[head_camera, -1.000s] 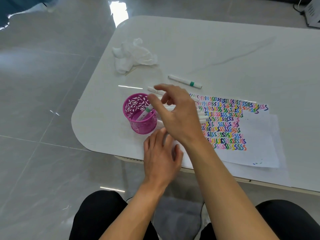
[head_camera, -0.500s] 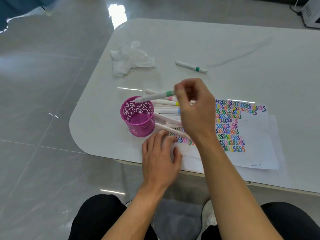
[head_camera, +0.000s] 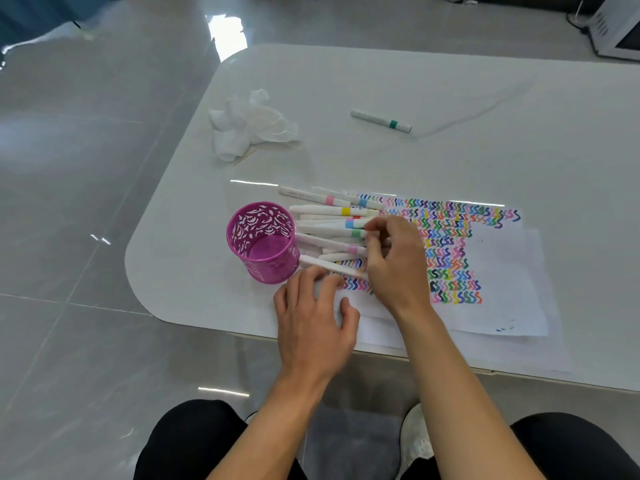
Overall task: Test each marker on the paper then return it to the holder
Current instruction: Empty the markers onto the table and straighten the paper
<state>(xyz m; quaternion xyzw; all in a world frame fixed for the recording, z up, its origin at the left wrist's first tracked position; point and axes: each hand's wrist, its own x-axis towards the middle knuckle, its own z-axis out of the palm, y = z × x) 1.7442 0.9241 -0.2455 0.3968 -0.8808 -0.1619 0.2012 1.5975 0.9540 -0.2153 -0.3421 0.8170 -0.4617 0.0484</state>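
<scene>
Presently, right hand (head_camera: 391, 251) curled over marker pile (head_camera: 329, 230), right of empty holder (head_camera: 263, 242); grip unclear. Left hand (head_camera: 311, 317) spread flat, pinning paper (head_camera: 502, 271) to worktop (head_camera: 381, 81). Advice: isolate one marker, lift clear, hold paper pinned.

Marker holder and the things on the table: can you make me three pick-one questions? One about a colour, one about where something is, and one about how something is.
1. What colour is the marker holder? A) blue B) yellow C) pink
2. Where is the dark-green-banded marker? A) in the holder B) alone on the table, away from the marker pile C) on the floor
3. How is the holder? A) upright, empty B) full of markers C) tipped over
Answers: C, its cut-out wall is pink; B, it lies apart, beyond the paper; A, its bare bottom shows.
</scene>
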